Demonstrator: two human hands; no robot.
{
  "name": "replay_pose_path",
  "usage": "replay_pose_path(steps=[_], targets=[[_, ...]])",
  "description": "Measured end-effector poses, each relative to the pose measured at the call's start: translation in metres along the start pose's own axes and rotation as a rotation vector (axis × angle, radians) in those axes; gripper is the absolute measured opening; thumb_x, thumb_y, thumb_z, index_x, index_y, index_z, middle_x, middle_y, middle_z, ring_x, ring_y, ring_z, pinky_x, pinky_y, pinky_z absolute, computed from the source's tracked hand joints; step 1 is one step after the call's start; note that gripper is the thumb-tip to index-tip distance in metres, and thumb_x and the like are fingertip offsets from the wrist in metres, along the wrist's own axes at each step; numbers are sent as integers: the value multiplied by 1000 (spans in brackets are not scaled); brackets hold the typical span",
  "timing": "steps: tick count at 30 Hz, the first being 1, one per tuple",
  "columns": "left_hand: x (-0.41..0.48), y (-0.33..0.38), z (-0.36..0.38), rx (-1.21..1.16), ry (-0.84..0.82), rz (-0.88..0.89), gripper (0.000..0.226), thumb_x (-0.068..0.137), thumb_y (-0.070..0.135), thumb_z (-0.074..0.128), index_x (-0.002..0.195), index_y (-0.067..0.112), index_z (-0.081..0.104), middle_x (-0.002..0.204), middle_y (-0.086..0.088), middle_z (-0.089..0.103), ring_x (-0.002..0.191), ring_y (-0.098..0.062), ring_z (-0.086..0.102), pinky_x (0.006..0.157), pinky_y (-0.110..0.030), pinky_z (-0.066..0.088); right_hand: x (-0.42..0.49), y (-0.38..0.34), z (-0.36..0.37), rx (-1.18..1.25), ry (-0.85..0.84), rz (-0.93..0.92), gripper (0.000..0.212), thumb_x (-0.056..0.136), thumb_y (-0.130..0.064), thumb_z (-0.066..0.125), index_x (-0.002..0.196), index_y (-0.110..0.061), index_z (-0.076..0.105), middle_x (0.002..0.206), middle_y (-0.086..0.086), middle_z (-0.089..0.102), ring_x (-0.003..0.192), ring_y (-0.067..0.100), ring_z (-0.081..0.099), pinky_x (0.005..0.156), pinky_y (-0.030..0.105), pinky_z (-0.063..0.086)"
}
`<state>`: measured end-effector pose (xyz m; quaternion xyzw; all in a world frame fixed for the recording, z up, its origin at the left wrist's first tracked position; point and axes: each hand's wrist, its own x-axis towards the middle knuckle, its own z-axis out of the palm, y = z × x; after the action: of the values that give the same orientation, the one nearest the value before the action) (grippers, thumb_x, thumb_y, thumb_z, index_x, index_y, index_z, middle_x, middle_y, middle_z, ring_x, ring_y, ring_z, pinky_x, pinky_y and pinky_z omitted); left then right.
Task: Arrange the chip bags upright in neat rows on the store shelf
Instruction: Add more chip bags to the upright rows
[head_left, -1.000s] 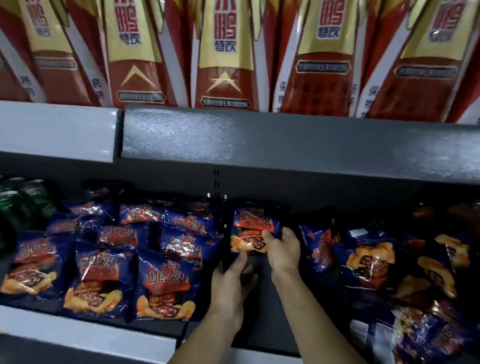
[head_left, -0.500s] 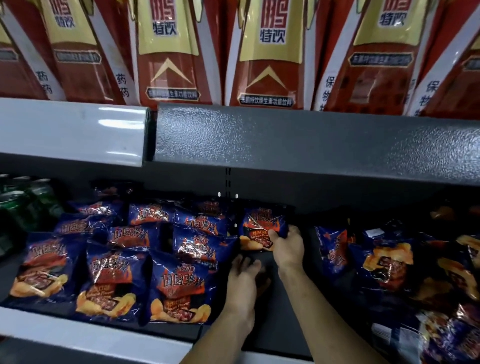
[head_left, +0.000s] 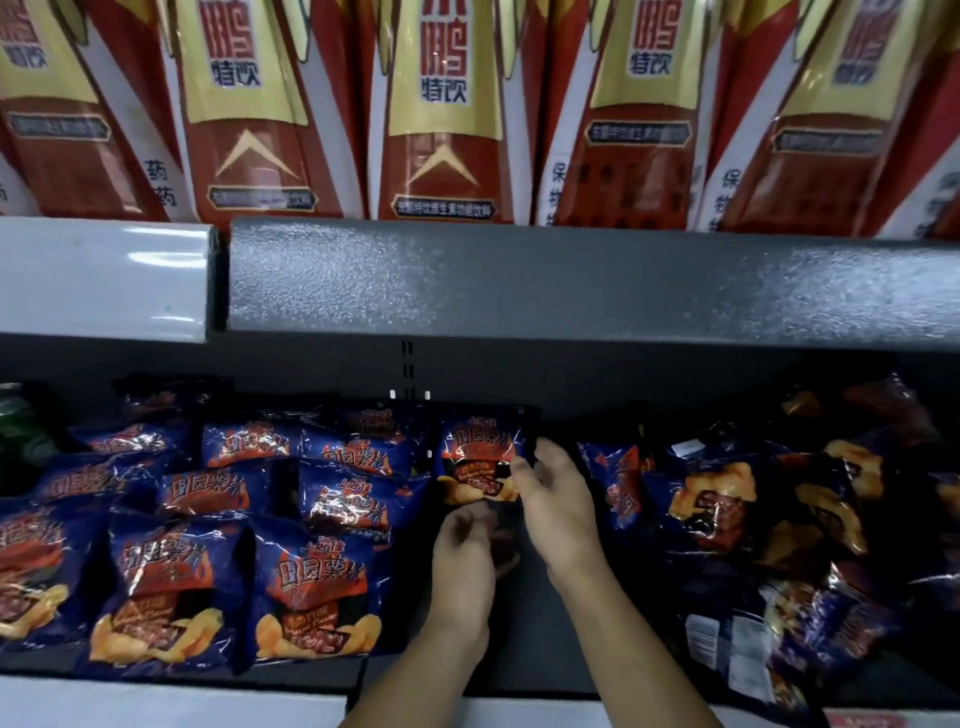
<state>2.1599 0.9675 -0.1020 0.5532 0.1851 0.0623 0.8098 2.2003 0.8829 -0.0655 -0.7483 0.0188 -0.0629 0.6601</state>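
A blue chip bag (head_left: 478, 452) with red and orange print stands upright at the back of the dark lower shelf (head_left: 524, 634). My right hand (head_left: 553, 499) grips its right lower edge with thumb and fingers. My left hand (head_left: 465, 545) sits just below the bag with its fingers curled at the bag's bottom edge; whether it holds the bag is unclear. To the left, several identical bags (head_left: 317, 587) stand upright in rows. To the right, a loose heap of the same bags (head_left: 753, 504) lies flat and tilted.
Red and gold drink cartons (head_left: 441, 114) fill the shelf above, behind a grey front lip (head_left: 571, 280). Green bottles (head_left: 21, 431) stand at the far left. Bare shelf floor shows between the rows and the heap, under my forearms.
The view shifted slightly right and closer. My left hand rose from the shelf floor toward the bag's bottom edge. My right hand keeps its grip on the bag at the back.
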Motion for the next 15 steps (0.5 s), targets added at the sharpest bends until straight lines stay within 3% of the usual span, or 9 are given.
replay_pose_path(steps=[3, 5, 7, 11, 15], targets=[[0, 2, 14, 26, -51, 36, 17, 101, 13, 49, 107, 8, 64, 101, -15, 71, 96, -30, 68, 87, -44, 56, -8, -7, -15, 34, 70, -30, 20, 101, -18, 57, 115, -31, 65, 115, -7, 69, 114, 15, 66, 98, 31, 53], [2, 3, 27, 47, -87, 59, 14, 100, 13, 51, 101, 11, 64, 92, -11, 68, 88, -25, 64, 83, -43, 54, -10, -9, -28, 60, 134, -43, 25, 100, -12, 56, 96, -35, 65, 100, -3, 72, 93, 16, 72, 89, 38, 59], [7, 5, 41, 109, -137, 94, 10, 99, 13, 53, 100, 16, 62, 95, -11, 67, 88, -22, 62, 80, -39, 51, -13, -12, -43, 129, 208, -45, 26, 100, -7, 54, 93, -29, 66, 90, 3, 72, 79, 17, 71, 75, 33, 60], [13, 12, 73, 297, -261, 142, 22, 88, 29, 72, 100, 29, 54, 105, -1, 68, 100, -19, 65, 96, -40, 50, -18, -17, -74, 366, 372, -8, 17, 100, -2, 50, 99, -11, 65, 72, 5, 63, 54, 13, 56, 48, 24, 47], [26, 9, 99, 495, -290, 71, 35, 77, 37, 81, 99, 21, 59, 97, 2, 70, 95, -19, 67, 96, -38, 51, -22, -21, -96, 533, 435, 41, 18, 99, 1, 47, 97, -9, 61, 67, 3, 57, 51, 13, 48, 44, 23, 41]])
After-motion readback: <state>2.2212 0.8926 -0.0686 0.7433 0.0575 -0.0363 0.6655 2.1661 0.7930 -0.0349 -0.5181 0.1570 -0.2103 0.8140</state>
